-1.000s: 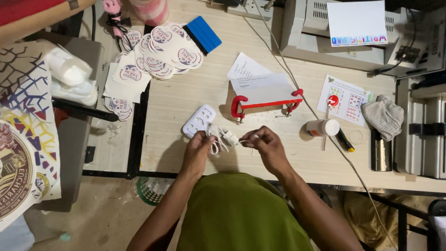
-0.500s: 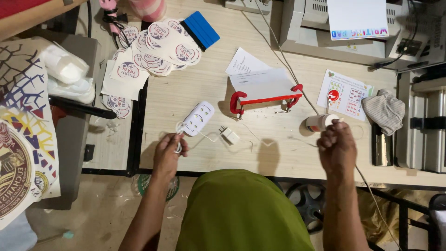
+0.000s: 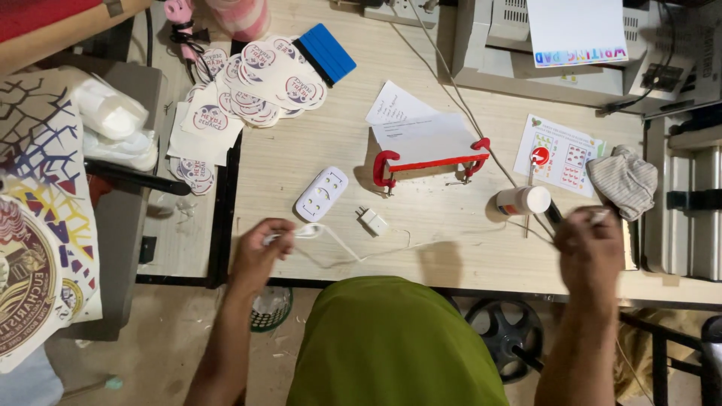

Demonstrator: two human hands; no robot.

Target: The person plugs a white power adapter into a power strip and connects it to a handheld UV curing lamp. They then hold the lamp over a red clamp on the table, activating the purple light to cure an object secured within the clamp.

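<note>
My left hand (image 3: 259, 248) is at the table's near edge, closed around a loop of white cable (image 3: 316, 231). That cable leads from a white power strip (image 3: 322, 193) just beyond the hand. A thin white string (image 3: 451, 234) runs from the cable across the tabletop toward my right hand (image 3: 590, 244). The right hand is blurred, far to the right beside a lying white bottle (image 3: 523, 201), its fingers pinched on the string's end. A small white plug (image 3: 372, 220) lies between the hands.
A red clamp (image 3: 429, 162) stands mid-table with papers (image 3: 421, 128) behind it. Round stickers (image 3: 256, 83) and a blue squeegee (image 3: 325, 53) lie far left. A picture sheet (image 3: 560, 154) and a grey cloth (image 3: 620, 180) lie right, and a machine (image 3: 489, 45) sits at the back.
My hands were together at the cable near the power strip. They have pulled apart: the right hand swept far right with the string, and the left hand drew back toward the near edge.
</note>
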